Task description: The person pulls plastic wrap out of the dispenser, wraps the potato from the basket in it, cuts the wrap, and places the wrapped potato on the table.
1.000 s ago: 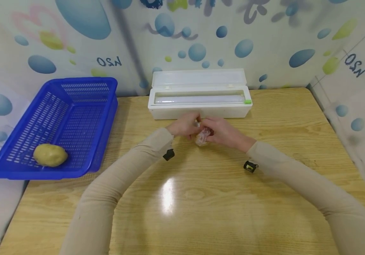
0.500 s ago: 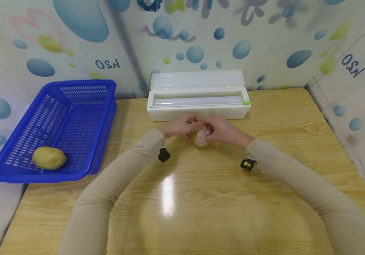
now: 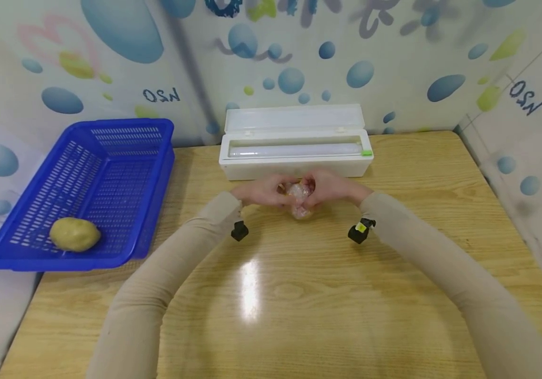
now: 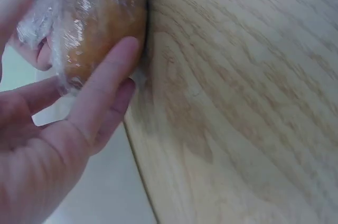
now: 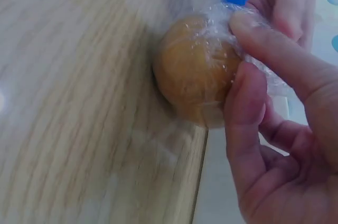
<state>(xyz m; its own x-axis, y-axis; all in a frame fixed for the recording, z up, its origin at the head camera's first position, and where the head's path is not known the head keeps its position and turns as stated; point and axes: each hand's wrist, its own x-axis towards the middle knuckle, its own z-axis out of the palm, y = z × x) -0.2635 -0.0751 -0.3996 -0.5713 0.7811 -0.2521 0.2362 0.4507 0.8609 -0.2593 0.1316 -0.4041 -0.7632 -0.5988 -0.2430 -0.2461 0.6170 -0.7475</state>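
Observation:
A round yellow-brown potato (image 3: 301, 194) wrapped in crinkled cling film sits on the table, just in front of the white box. My left hand (image 3: 265, 190) holds it from the left; in the left wrist view, fingers (image 4: 105, 84) lie along the side of the wrapped potato (image 4: 103, 28). From the right, my right hand (image 3: 331, 188) grips it. The right wrist view shows the thumb and forefinger (image 5: 245, 94) pressing on the gathered film over the potato (image 5: 190, 71). Each hand partly hides the potato in the head view.
Behind the hands stands a white cling film dispenser (image 3: 294, 167), lid raised, with a film roll (image 3: 294, 150) and a green slider (image 3: 367, 153). At left, a blue plastic basket (image 3: 131, 210) holds an unwrapped potato (image 3: 74, 235). A patterned wall rises behind the wooden table (image 3: 280, 316).
Both hands have shifted around the wrapped potato. The left hand has spread from the film to the potato's left side, and the right hand has turned slightly, so more of the wrapped top shows.

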